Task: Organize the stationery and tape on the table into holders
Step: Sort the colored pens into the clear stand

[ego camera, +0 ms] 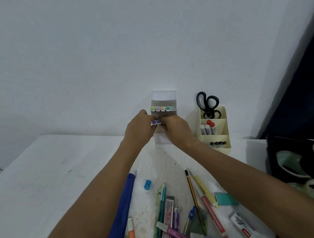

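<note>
A clear tiered holder (163,97) stands against the wall; its upper tier holds several markers with pastel caps (160,108). Both hands meet at its middle tier. My left hand (141,126) and my right hand (174,127) curl their fingers round purple-capped markers (156,122) there. A cream holder (224,131) to the right contains black scissors (208,104), glue sticks and dark-capped pens. Loose pens, pencils and erasers (177,214) lie on the white table (45,182) near me.
A blue pencil case (124,210) lies under my left forearm, a blue sharpener (147,184) beside it. At the right edge a black container (277,147) holds tape rolls (293,163). The wall is right behind the holders.
</note>
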